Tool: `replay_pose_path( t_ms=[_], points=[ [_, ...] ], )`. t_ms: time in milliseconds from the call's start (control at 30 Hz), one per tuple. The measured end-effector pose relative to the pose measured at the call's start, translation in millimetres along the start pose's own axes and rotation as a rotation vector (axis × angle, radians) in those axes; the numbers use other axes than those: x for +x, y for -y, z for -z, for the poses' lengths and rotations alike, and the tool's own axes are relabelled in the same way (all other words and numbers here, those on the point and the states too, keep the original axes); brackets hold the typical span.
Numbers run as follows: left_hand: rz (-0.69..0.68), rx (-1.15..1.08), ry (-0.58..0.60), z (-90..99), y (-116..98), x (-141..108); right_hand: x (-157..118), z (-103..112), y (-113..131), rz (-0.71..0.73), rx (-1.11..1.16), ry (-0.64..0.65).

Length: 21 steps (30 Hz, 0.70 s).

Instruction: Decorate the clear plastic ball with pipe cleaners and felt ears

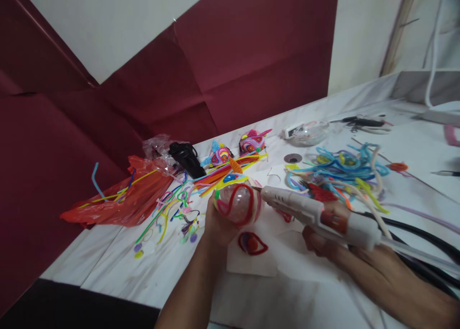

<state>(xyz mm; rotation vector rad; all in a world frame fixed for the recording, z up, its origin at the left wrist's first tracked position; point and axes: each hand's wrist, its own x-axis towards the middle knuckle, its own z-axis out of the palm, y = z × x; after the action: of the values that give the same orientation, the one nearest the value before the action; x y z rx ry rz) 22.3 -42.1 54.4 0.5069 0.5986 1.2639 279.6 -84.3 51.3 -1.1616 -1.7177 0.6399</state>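
My left hand (pixel 222 228) is wrapped round a clear plastic ball (pixel 235 205) decorated with red, pink, yellow and green pipe cleaners. My right hand (pixel 332 238) grips a white hot glue gun (pixel 298 202), its metal nozzle pointing left at the ball's upper right side. Whether the tip touches the ball I cannot tell. Below the ball, a teardrop-shaped red pipe cleaner piece (pixel 253 243) with an orange centre lies on a white card (pixel 251 266).
Two decorated balls, one with a blue top (pixel 220 155) and one pink (pixel 252 141), stand at the back. A heap of pipe cleaners (pixel 341 164) lies right, a red plastic bag (pixel 122 204) left. Black cables (pixel 406 228) run beside my right arm. Pliers (pixel 370 123) lie behind.
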Motion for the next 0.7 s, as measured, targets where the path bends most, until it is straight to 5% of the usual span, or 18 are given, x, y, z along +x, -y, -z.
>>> replay_pose_path(
  t_ms=[133,700],
  points=[
    [-0.027,0.033,-0.021,-11.0,1,-3,0,1,1,0.061,0.030,0.102],
    [0.001,0.042,-0.030,-4.8,1,-4,5,1,13,-0.067,0.021,0.113]
  ],
)
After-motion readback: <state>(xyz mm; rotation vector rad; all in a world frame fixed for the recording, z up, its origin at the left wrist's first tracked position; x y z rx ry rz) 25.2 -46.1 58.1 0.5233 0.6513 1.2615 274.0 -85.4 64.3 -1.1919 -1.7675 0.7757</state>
